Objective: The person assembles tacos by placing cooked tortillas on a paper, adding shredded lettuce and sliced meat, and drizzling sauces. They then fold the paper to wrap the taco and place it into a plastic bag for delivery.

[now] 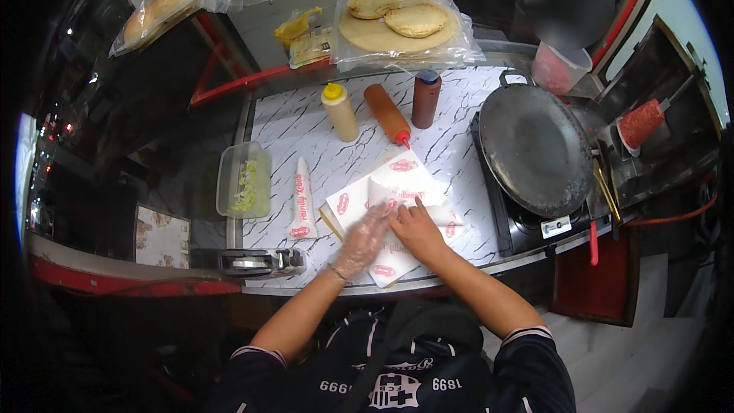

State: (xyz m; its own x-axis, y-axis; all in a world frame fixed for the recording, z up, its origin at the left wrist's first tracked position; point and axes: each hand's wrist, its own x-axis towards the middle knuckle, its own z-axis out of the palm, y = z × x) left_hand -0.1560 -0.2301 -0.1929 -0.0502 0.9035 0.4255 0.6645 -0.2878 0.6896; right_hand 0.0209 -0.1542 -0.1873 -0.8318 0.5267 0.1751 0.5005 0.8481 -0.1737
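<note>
"What's on the left?"
"A plastic box (pixel 264 172) is holding greens (pixel 246 187) left of centre; a paper cone (pixel 302 203) is lying near it."
"And the hands?"
"The gloved left hand (pixel 365 235) and bare right hand (pixel 417 232) are touching the folded paper (pixel 394 173) mid-frame. I can't tell whether their fingers are grasping it."
"Further right?"
"A pan (pixel 534 149) is resting on a stove (pixel 518 239), right of centre."

dark shirt (pixel 344 359) | short pale-trimmed sleeves (pixel 527 353) | white crest (pixel 395 392) | left hand (pixel 366 235): clear glove (pixel 356 248) | right hand (pixel 417 232): bare
</note>
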